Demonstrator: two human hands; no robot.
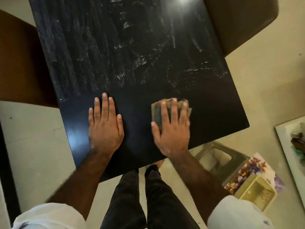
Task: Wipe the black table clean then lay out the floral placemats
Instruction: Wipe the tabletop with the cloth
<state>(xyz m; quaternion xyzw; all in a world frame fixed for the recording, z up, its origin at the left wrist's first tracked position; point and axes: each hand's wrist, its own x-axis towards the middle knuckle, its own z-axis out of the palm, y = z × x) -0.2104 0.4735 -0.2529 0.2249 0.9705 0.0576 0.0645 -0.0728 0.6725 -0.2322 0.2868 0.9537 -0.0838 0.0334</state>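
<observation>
**Black tabletop, streaked far half, two flat hands on the near half**

Black and smooth, the square table (148,63) stands cornerwise to the person, so its near edge runs slanted, lower on the left and higher on the right. At the far left a brown rounded chair seat (19,63) goes partly under the table edge. The far half of the top carries whitish, dry-looking streaks and smears. The near band, where the hands are, is plain dark with a soft shine.

The left hand (105,128) lies flat on the bare top, palm down, fingers straight and a little spread, and it holds nothing. To its right, with a strip of bare table between them, the right hand (171,129) presses flat on a folded cloth (156,113). Its fingers are straight over the cloth and not curled round it. The cloth is coarse, greyish-tan, with frayed edges and some coloured patches at its far edge. It sits on the clean band, just below the streaks. Both wrists cross the near edge, and white sleeves show at the bottom.

Right of the table, low on the pale floor, stands a grey plastic stool (212,156). The floral placemats (254,167), pale with purple and orange flowers, seem to lie on it, well apart from the table. How many there are I cannot tell. A yellowish ribbed tray (257,190) rests on top of them. At the far right edge is a white surface (283,142) with blurred things on it. A tan chair (239,22) stands at the table's far right side.
</observation>
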